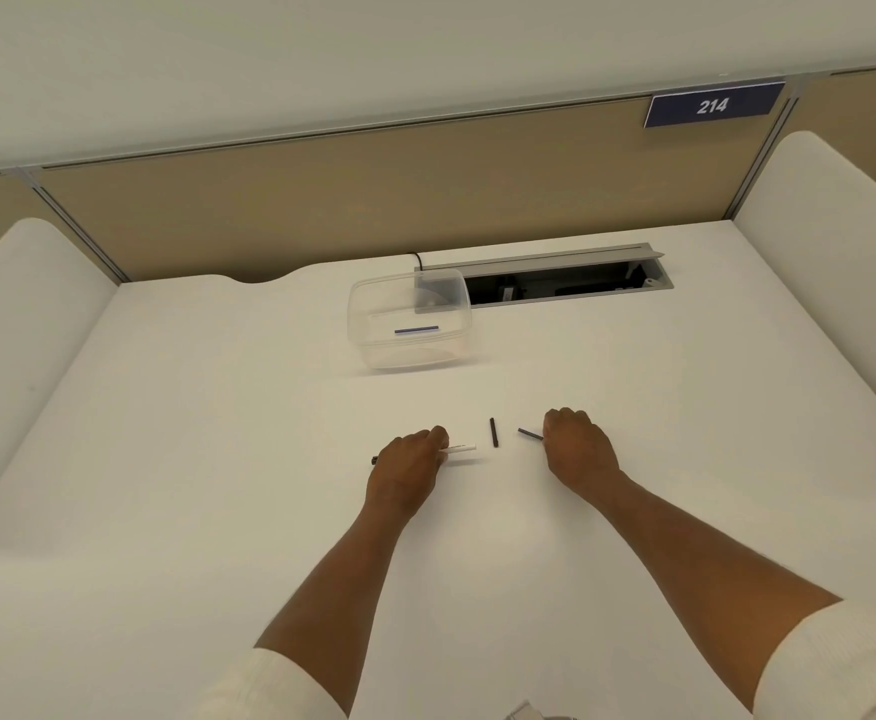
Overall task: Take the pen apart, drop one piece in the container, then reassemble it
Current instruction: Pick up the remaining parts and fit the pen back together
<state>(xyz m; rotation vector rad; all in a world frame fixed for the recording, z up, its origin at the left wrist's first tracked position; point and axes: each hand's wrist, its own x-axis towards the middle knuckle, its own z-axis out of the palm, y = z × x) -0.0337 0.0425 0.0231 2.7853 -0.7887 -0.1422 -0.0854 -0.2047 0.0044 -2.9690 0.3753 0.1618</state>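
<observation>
We're over the plain white desk (pixel 217 459) with the pen in pieces. Our left hand (pixel 409 459) is curled down around the slim white plastic pen barrel (pixel 464 448), whose open end pokes out towards the middle and whose dark tip peeks out behind the knuckles. Our right hand (pixel 576 449) is closed on a thin dark tapered piece (pixel 529 434), pinched at one end. Between them, touching neither, lies a short black stick-like piece (pixel 493 432) flat on the desk. Further back stands the clear plastic food container (pixel 373 350), and inside it rests a thin bluish rod (pixel 416 330), so the drop looks done and we judge reassembly is next.

To do this well, we keep the barrel steady and level, bring the dark piece up in line with the open end, and feed it straight, not at an angle; the rod needs fetching from the container too.

For writing, a blue sign (pixel 712 105) on the partition reads "214". Print on the barrel is too small to read.
</observation>
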